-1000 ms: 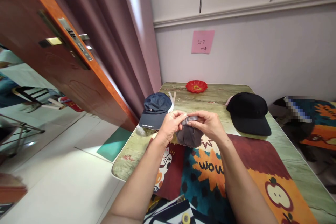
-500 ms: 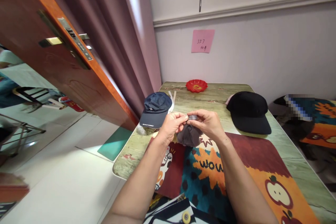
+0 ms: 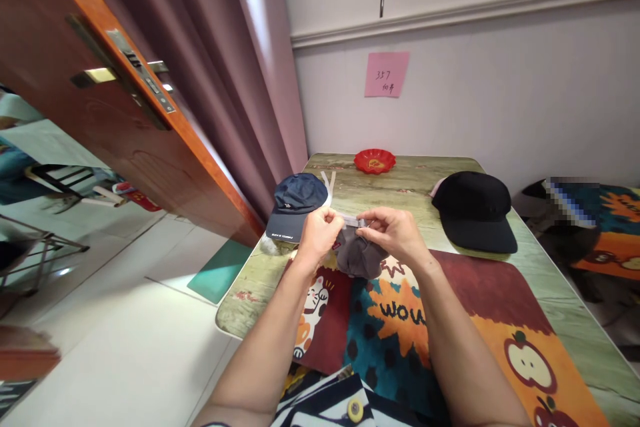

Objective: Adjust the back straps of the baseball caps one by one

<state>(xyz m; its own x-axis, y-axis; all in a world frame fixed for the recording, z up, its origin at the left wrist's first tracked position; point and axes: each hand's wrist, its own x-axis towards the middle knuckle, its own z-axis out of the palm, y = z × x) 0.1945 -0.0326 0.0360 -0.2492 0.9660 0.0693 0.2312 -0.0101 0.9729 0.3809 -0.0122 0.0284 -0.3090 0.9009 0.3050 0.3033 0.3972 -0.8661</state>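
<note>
A small dark grey cap (image 3: pixel 359 256) hangs between my hands above the patterned mat. A pale grey strap (image 3: pixel 350 221) stretches across its upper edge. My left hand (image 3: pixel 318 235) is closed, with thumb and finger pinching the strap's left end. On the other side, my right hand (image 3: pixel 396 232) pinches the strap near what looks like a small buckle. The cap's front is partly hidden by my fingers and folds. Just left of my left hand lies a navy cap (image 3: pixel 300 192) with white lettering on its brim.
A black cap (image 3: pixel 473 203) sits at the table's right side. Toward the back stands a red scalloped dish (image 3: pixel 375 161). The colourful mat (image 3: pixel 500 287) covers the front of the wood-look table (image 3: pixel 245 293). An open brown door (image 3: pixel 150 147) is to the left.
My left hand has moved slightly left, away from my right hand. More of the pale strap now shows between them, and the grey cap looks more spread out.
</note>
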